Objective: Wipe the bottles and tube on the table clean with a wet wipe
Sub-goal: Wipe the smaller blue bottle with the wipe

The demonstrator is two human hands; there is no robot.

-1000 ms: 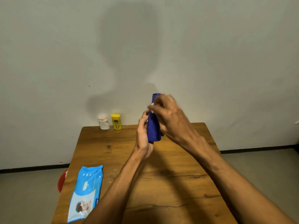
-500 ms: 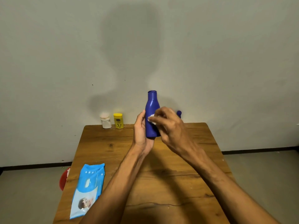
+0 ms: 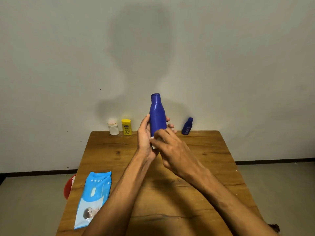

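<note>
big bottle held off the table, wipe at its lower end

1. near zone
both forearms come in from the near edge and reach forward over the table (image 3: 213, 167), a brown wooden top with dark grain lines. a light blue pack (image 3: 92, 198) lies flat at the near left corner, its long side pointing away from the viewer, well apart from the hands. a red object (image 3: 68, 188) shows past the left table edge beside the pack, lower than the top. what it is cannot be told.

2. mid zone
the left hand (image 3: 144, 138) grips the lower body of the big bottle (image 3: 157, 116), with the thumb up the left side and the fingertips showing round the right side. the bottle is dark blue, upright, neck end up, and held off the table above its far half. the right hand (image 3: 172, 150) sits just in front of the left, fingers curled, pinching a white wipe (image 3: 152, 147) against the bottle's lower end. only small bits of the wipe show between the two hands; the rest is hidden under the right fingers. the bottle's bottom is hidden by both hands.

3. far zone
three items stand along the far table edge, close to the wall (image 3: 238, 65).
- white bottle (image 3: 113, 126): left of the hands.
- yellow tube (image 3: 126, 127): just beside the white bottle, on its right.
- small bottle (image 3: 187, 126): dark blue, right of the hands, well apart from the other two.

no hand touches any of the three. the wall is plain and pale, with soft shadows on it.
</note>
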